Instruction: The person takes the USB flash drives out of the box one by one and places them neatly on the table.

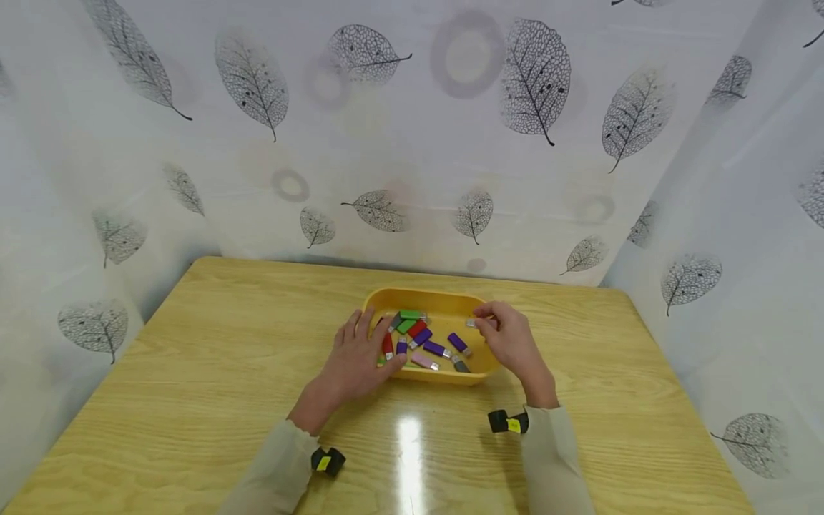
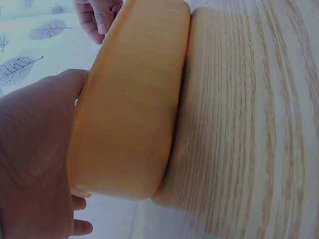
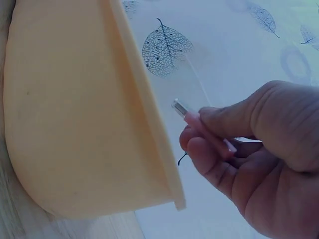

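Note:
A yellow plastic tray [image 1: 444,377] holds several USB flash drives, among them a pink one [image 1: 425,361], a green one [image 1: 412,315] and a purple one [image 1: 459,343]. Over the tray's left end lies my left hand [image 1: 357,357], fingers spread, its thumb at the near rim. The left wrist view has this hand [image 2: 37,154] against the tray's outer wall [image 2: 127,109]. At the right end, my right hand [image 1: 511,340] pinches another pink USB flash drive [image 3: 207,132] between thumb and fingers, metal plug exposed. That drive is above rim height beside the tray wall [image 3: 75,114] in the right wrist view.
The tray stands on a wood-grain table [image 1: 225,343] near its back edge. Behind and at both sides hangs a pale curtain [image 1: 412,143] printed with leaves. Black wrist devices [image 1: 328,461] sit at both sleeves.

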Tool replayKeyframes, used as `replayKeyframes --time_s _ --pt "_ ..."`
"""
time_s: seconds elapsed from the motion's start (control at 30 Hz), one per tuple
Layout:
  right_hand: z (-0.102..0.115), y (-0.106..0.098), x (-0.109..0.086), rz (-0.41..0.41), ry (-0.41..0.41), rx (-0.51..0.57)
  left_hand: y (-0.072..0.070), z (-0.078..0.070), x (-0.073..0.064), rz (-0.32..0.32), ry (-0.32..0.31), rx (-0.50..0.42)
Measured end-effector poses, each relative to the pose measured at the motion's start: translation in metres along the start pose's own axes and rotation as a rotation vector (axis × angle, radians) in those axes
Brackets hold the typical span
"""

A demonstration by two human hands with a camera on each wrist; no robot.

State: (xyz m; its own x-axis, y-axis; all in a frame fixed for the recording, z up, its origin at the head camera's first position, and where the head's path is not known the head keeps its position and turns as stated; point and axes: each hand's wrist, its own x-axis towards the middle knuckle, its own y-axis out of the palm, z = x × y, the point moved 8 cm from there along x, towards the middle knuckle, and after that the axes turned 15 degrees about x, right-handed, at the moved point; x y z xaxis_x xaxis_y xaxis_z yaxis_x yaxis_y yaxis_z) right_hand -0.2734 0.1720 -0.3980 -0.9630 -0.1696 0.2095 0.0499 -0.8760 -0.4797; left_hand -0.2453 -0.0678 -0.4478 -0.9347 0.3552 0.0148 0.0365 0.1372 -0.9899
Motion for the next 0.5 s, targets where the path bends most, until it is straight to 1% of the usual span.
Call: replayKeyframes --time_s 0.13,0.23,0.37,0.5 --pt "0.005 0.002 -0.001 0.055 -0.050 -0.061 0.000 0.000 0.000 -0.003 0.001 0.003" --pt "0.008 0.006 -0.004 0.125 -0.086 -0.095 0.001 0.000 0.000 -0.004 0.000 0.002" --pt "0.011 0.012 -0.010 0.220 -0.090 -0.085 0.001 0.000 -0.001 0.000 -0.002 0.001" --pt "0.015 0.014 -0.014 0.278 -0.078 -0.065 -0.001 0.000 0.000 -0.005 -0.001 0.004"
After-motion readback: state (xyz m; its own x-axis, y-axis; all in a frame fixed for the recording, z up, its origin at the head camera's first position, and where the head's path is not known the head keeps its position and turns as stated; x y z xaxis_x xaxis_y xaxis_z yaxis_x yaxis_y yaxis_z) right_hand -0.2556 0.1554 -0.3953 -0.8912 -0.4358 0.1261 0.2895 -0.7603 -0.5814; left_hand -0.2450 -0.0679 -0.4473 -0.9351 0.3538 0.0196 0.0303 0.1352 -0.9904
